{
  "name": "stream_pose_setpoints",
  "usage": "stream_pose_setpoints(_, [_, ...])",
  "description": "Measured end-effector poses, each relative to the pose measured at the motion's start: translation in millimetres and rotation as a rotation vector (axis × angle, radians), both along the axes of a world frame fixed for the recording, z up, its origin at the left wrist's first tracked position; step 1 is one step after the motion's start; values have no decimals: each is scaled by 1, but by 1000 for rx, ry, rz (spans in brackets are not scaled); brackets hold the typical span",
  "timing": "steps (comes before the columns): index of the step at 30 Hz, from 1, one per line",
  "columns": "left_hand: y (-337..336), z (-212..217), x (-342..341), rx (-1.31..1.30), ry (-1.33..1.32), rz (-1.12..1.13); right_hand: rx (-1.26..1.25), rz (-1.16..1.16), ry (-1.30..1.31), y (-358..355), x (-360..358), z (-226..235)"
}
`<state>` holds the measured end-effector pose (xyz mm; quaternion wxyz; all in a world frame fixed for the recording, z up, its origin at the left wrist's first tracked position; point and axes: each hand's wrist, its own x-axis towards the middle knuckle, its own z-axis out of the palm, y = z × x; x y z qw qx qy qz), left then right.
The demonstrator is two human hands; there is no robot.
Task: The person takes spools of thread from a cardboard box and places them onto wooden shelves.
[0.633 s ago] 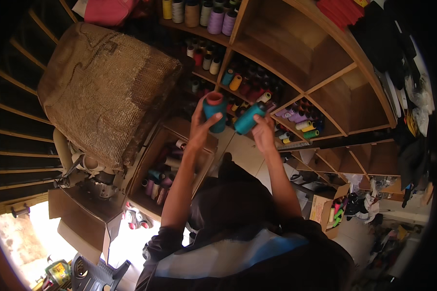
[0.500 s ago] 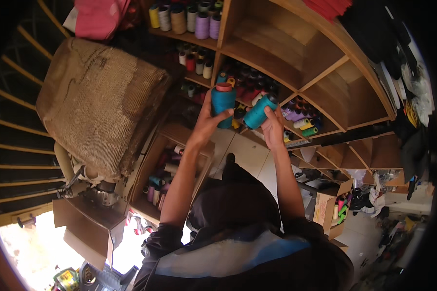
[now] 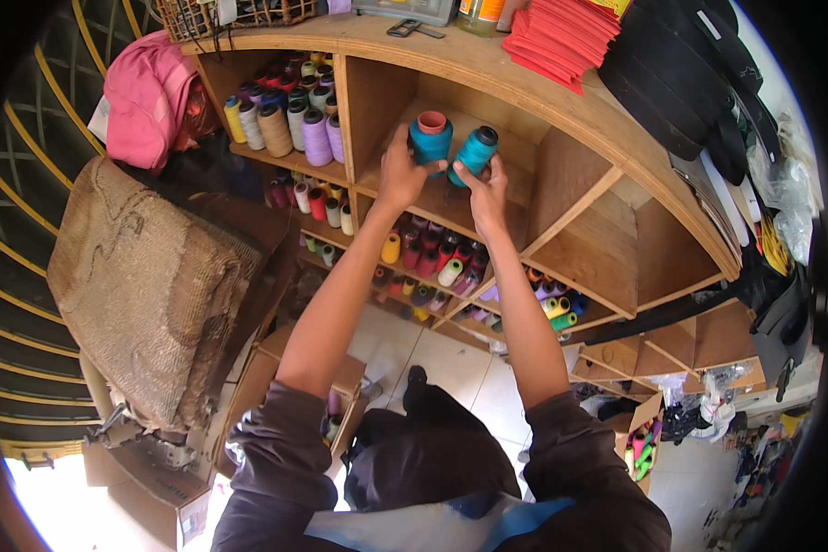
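Observation:
My left hand [image 3: 402, 173] is closed round a larger teal thread spool [image 3: 430, 144] with a reddish-orange core at its top. In my right hand [image 3: 484, 190] is a slimmer teal thread spool [image 3: 474, 155] with a dark top, tilted a little to the right. Both spools are held up side by side, a small gap apart, at the front of an upper compartment [image 3: 524, 198] of the wooden shelf. To the left, another compartment holds upright spools [image 3: 290, 115] in yellow, white, tan, grey and purple.
Below are more spools [image 3: 430, 253] in red and other colours. A stack of red sheets [image 3: 561, 41] lies on the shelf top. A brown ribbed cloth [image 3: 147, 285] covers something at the left, near a pink cloth [image 3: 147, 97]. An open carton [image 3: 639, 442] of spools stands at the right.
Both hands have risen and reached forward with their spools, from in front of the lower compartments to the upper one. The view has tilted up, showing more of the shelf top.

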<state>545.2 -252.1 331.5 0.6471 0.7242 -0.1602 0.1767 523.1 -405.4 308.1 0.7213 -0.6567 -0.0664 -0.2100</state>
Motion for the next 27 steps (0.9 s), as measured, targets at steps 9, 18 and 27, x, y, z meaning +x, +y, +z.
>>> stream_pose_setpoints(9, [-36, -38, 111, 206, 33, 281, -426, -321, -42, -19, 150, -46])
stream_pose_setpoints(18, [-39, -61, 172, 19, 112, 324, -455, -364, -56, -6, 189, -60])
stream_pose_setpoints(27, [-44, -77, 181, 327, -192, 432, -278, -258, -107, -7, 210, -61])
